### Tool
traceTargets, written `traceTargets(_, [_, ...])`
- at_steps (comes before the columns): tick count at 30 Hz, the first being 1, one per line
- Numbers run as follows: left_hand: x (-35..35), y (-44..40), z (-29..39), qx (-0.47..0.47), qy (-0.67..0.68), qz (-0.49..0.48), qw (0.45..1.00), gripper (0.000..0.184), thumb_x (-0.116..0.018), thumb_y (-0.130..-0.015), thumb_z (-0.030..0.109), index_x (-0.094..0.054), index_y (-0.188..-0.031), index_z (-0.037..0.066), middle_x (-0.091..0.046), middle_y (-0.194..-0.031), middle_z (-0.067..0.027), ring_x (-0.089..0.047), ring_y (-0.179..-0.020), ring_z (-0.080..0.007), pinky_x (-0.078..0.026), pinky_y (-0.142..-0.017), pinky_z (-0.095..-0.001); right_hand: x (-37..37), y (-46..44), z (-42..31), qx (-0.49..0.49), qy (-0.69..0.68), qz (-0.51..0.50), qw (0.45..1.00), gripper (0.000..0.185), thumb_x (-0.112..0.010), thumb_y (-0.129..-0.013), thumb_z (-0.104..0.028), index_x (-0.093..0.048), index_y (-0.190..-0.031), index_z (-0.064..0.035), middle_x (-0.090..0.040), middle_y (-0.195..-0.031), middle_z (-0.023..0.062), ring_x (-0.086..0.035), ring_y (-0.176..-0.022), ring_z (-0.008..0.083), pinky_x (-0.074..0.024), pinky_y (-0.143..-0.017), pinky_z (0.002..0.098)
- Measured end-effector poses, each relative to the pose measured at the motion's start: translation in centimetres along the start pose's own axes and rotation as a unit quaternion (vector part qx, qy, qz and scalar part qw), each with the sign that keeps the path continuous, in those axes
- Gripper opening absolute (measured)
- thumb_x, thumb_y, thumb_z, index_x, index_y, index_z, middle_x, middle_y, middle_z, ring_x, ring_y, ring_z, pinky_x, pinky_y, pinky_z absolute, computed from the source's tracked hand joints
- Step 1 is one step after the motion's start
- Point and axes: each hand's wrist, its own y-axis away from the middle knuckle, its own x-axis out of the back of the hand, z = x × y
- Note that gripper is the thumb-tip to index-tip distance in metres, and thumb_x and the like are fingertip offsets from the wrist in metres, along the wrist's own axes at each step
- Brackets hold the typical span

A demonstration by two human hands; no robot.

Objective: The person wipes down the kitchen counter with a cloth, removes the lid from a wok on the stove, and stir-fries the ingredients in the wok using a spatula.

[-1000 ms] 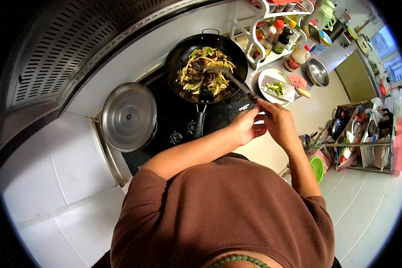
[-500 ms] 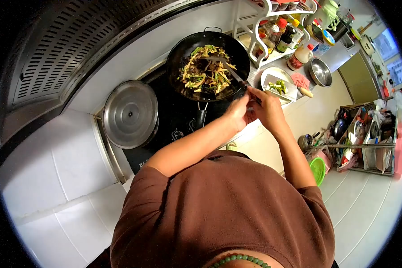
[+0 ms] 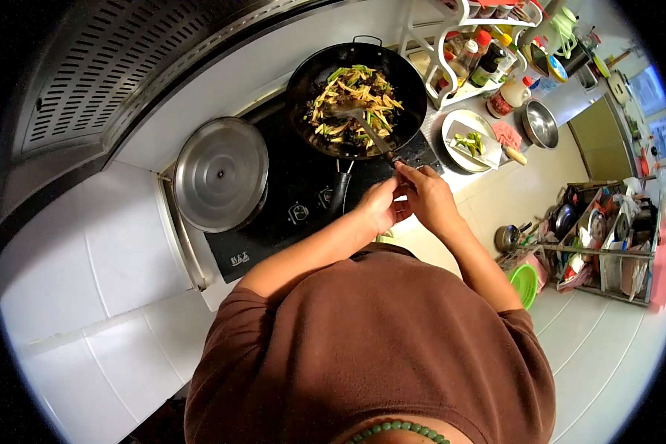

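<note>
My right hand [image 3: 431, 198] is closed around the dark handle of a metal spatula [image 3: 375, 136]. The blade lies among the stir-fried strips [image 3: 362, 94], yellowish and green with dark pieces, in a black wok [image 3: 411, 118]. Close beside it, my left hand [image 3: 379, 206] has its fingers bent in toward the right hand near the handle's end; what they hold, if anything, is hidden. The wok stands on a black cooktop [image 3: 274, 200], its own handle [image 3: 340, 191] pointing toward me.
Left of the wok lies a round metal lid [image 3: 222, 200]. To the right are a plate [image 3: 451, 154] with a cleaver [image 3: 515, 155] bearing green pieces, a pink cloth [image 3: 506, 135], a steel bowl [image 3: 542, 124], a sauce bottle [image 3: 509, 98] and a white rack [image 3: 440, 74] of bottles.
The spatula blade has moved left and lower through the food, and both hands have come toward me and left. The strips have shifted in the wok. The view has turned slightly.
</note>
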Motion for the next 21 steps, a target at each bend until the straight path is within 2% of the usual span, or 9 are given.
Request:
traceTargets(1, [-0.1,0.2,0.2,-0.002,-0.013,0.011,1.000,0.026,-0.042,-0.092,0.036,-0.055,-0.096,0.014,-0.059,-0.089,0.0014,-0.057,-0.081,-0.0138,-0.048,-0.072,-0.0303,0.0,0.0,0.0,0.006,-0.023,0.016,1.000,0.043,-0.059,-0.072,0.001,-0.057,-0.114,-0.0086,-0.058,-0.084,0.0141,-0.060,-0.076,0.0290,-0.0486,-0.068,0.0332])
traceTargets(3, [-0.3,1.2,0.2,-0.034,-0.052,-0.005,0.998,0.027,-0.043,-0.092,0.037,-0.055,-0.096,0.013,-0.059,-0.088,0.0009,-0.057,-0.080,-0.0135,-0.048,-0.071,-0.0295,-0.1,0.8,0.0,0.016,-0.070,0.044,0.996,0.041,-0.058,-0.076,0.000,-0.055,-0.116,-0.0072,-0.059,-0.086,0.0124,-0.061,-0.077,0.0260,-0.0484,-0.067,0.0321])
traceTargets(6, [-0.5,3.1,0.6,-0.081,-0.137,-0.022,0.987,0.028,-0.043,-0.093,0.034,-0.054,-0.101,0.010,-0.058,-0.087,-0.0010,-0.056,-0.078,-0.0126,-0.046,-0.067,-0.0279,-1.6,1.5,0.3,0.000,-0.318,0.105,0.942,0.042,-0.054,-0.078,0.003,-0.051,-0.119,-0.0078,-0.056,-0.077,0.0081,-0.058,-0.068,0.0230,-0.0476,-0.065,0.0336])
traceTargets(7, [-0.1,3.5,0.7,-0.096,-0.167,-0.038,0.981,0.028,-0.043,-0.093,0.033,-0.054,-0.102,0.009,-0.058,-0.087,-0.0013,-0.056,-0.077,-0.0124,-0.046,-0.066,-0.0274,-1.3,1.9,0.1,-0.041,-0.349,0.066,0.934,0.040,-0.052,-0.083,-0.001,-0.046,-0.122,-0.0054,-0.054,-0.078,0.0042,-0.052,-0.063,0.0129,-0.0440,-0.054,0.0278])
traceTargets(10, [1.1,4.6,1.0,-0.107,-0.228,-0.039,0.967,0.030,-0.044,-0.093,0.029,-0.053,-0.108,0.006,-0.058,-0.084,-0.0009,-0.055,-0.073,-0.0108,-0.044,-0.063,-0.0247,-0.6,2.8,-1.6,-0.235,-0.586,-0.014,0.775,0.042,-0.051,-0.084,-0.003,-0.041,-0.125,-0.0064,-0.053,-0.079,0.0042,-0.045,-0.056,0.0088,-0.0356,-0.044,0.0225])
traceTargets(11, [1.6,5.0,1.2,-0.103,-0.243,-0.036,0.964,0.030,-0.044,-0.093,0.028,-0.053,-0.109,0.005,-0.057,-0.084,-0.0007,-0.054,-0.073,-0.0105,-0.044,-0.062,-0.0243,-1.3,2.9,-1.6,-0.249,-0.611,-0.023,0.751,0.041,-0.047,-0.087,-0.007,-0.037,-0.126,-0.0087,-0.054,-0.079,0.0053,-0.041,-0.053,0.0067,-0.0276,-0.040,0.0193])
traceTargets(15, [3.2,6.5,1.8,-0.102,-0.234,-0.027,0.966,0.031,-0.045,-0.093,0.024,-0.051,-0.115,0.003,-0.056,-0.087,-0.0004,-0.053,-0.072,-0.0088,-0.043,-0.061,-0.0236,-2.7,2.9,-3.2,-0.318,-0.718,-0.012,0.619,0.030,-0.040,-0.090,-0.010,-0.041,-0.119,-0.0090,-0.054,-0.083,0.0061,-0.041,-0.054,0.0070,-0.0306,-0.041,0.0167])
traceTargets(19, [4.5,7.7,1.9,-0.106,-0.209,-0.003,0.972,0.032,-0.045,-0.092,0.021,-0.050,-0.118,0.003,-0.055,-0.086,-0.0001,-0.054,-0.072,-0.0090,-0.043,-0.061,-0.0240,-4.3,2.7,-4.9,-0.338,-0.714,0.001,0.613,0.028,-0.040,-0.090,-0.011,-0.041,-0.118,-0.0089,-0.055,-0.085,0.0068,-0.046,-0.056,0.0104,-0.0378,-0.043,0.0179])
traceTargets(21, [5.3,8.3,1.9,-0.107,-0.209,-0.004,0.972,0.034,-0.048,-0.091,0.023,-0.049,-0.119,0.003,-0.057,-0.085,-0.0011,-0.058,-0.072,-0.0097,-0.043,-0.058,-0.0211,-4.9,2.5,-5.6,-0.345,-0.709,-0.019,0.615,0.021,-0.040,-0.090,-0.012,-0.044,-0.111,-0.0081,-0.055,-0.081,0.0067,-0.049,-0.056,0.0120,-0.0411,-0.044,0.0210])
